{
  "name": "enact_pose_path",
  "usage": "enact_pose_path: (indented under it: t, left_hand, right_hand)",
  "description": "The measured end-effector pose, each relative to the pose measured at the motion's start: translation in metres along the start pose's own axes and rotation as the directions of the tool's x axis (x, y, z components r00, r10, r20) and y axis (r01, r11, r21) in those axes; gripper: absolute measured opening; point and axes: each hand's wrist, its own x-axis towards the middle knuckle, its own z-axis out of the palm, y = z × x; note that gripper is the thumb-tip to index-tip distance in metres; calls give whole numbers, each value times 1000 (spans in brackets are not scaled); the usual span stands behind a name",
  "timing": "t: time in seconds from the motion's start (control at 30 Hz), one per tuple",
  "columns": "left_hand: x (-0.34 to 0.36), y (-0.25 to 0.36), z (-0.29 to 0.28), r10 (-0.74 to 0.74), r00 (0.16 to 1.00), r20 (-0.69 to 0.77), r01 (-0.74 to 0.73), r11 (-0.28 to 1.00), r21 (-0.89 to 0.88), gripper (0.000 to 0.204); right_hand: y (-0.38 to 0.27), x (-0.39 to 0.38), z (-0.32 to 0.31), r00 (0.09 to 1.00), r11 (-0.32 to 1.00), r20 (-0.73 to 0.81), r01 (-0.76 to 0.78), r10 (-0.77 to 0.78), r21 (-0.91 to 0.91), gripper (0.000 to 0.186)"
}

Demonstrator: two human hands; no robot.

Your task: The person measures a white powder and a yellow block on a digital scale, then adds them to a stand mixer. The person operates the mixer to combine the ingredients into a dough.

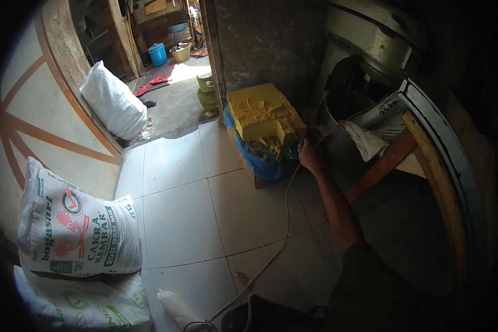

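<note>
My right hand (pixel 309 155) reaches to the near right corner of a big yellow block that looks like margarine (pixel 263 105). Its fingers are curled; a thin dark piece seems to stick up from them against the block, too dim to name. The block's top is rough with scraped shavings, and a notch is cut into its near side. Blue plastic (pixel 263 166) lines the low box under it, with yellow crumbs on the plastic. My left hand is not in view.
A pale cord (pixel 286 221) crosses the tiled floor (pixel 182 216) near my right arm. A large mixer (pixel 371 33) stands at the far right, beside a wood-framed table (pixel 442 160). Printed sacks (pixel 86 227) are stacked at left. A white sack (pixel 113 102) and green gas cylinder (pixel 207 94) flank the doorway.
</note>
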Motion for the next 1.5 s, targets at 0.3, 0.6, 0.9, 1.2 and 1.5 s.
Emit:
enact_pose_path:
  t: [0.3,0.6,0.9,1.2,1.5]
  left_hand:
    - [7,6,3,-17,1000,6,17,1000,19,70]
    - [9,9,2,-7,1000,23,7,1000,9,70]
    - [3,7,-10,-7,1000,10,7,1000,-22,70]
    - [1,11,-13,-5,1000,10,5,999,-35,70]
    - [-4,11,-23,-19,999,-28,18,999,-39,70]
  right_hand:
    - [3,-11,30,996,993,62,66,-61,-93,30]
    - [7,-30,31,936,980,351,48,23,-191,32]
    - [-63,-26,-154,876,963,438,-258,202,72,26]
    - [-116,117,-195,908,925,384,-11,169,-380,21]
    - [-131,141,-168,856,872,471,50,213,-486,24]
